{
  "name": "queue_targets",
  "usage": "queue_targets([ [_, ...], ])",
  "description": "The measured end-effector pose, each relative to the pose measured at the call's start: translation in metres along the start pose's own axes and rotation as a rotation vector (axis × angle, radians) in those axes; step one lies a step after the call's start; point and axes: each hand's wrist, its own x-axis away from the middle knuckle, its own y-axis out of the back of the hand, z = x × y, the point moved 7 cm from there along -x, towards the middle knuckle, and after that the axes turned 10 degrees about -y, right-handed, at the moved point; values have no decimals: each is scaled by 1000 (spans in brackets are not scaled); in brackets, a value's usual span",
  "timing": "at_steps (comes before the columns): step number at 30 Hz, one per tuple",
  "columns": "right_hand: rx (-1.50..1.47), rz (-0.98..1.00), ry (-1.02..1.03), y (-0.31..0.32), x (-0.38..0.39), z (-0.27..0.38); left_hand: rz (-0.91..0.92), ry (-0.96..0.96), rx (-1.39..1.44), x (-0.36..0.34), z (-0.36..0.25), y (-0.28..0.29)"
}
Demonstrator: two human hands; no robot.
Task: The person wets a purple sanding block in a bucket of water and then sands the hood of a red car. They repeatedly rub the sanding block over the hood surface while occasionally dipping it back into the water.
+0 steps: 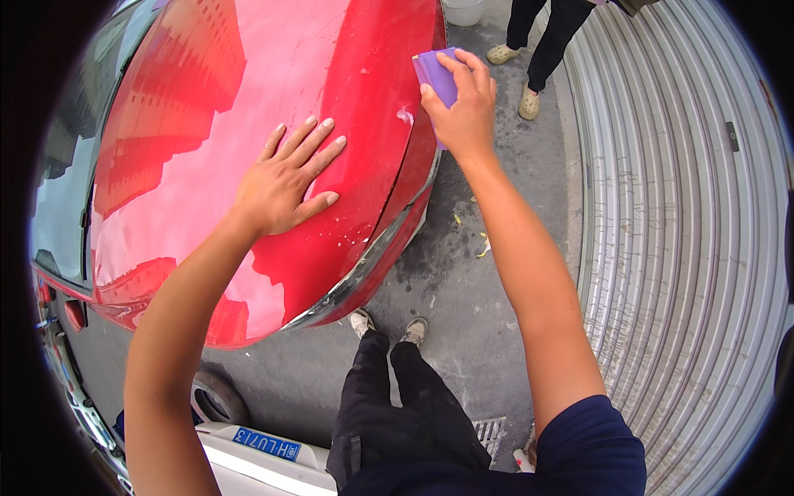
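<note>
My left hand (285, 186) lies flat on the glossy red hood (198, 190) of a car, its fingers spread. Farther off and to the right, my right hand (467, 112) grips a flat purple rectangular pad (438, 73) with thumb and fingers. That pad is at the hood's front edge; whether it presses on the paint, I cannot tell. A pale scuffed spot (404, 116) shows on the red paint between my hands. Small light specks dot the hood near its front edge, close to the dark and chrome trim (351, 285).
A ribbed metal roller shutter (662, 207) runs along the right. Another person's legs (550, 37) stand at the far right, near a white bucket (463, 11). Behind me are a white car (265, 463) and a tire (217, 395). A floor grate (490, 431) lies near my feet.
</note>
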Motion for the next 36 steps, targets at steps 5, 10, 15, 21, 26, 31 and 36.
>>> queue_targets([
  [5, -383, 115, -500, 28, 58, -68, 27, 9, -1, 0, 0, -1],
  [10, -509, 157, -749, 44, 147, -94, -28, -30, -58, 4, -6, 9],
  [15, -400, 225, -857, 80, 191, -105, 124, -243, 28, -31, -21, -1],
  [21, -338, 222, -1078, 113, 201, -110, -121, -337, -14, -144, -35, -6],
  [26, -361, 257, -897, 84, 159, -78, 9, -203, -96, -239, 0, -20],
  [31, -146, 356, -446, 37, 107, -26, -247, -52, 8, -225, 57, 18],
  [36, -114, 386, -212, 20, 93, 27, -137, 182, -166, -177, 121, 22],
])
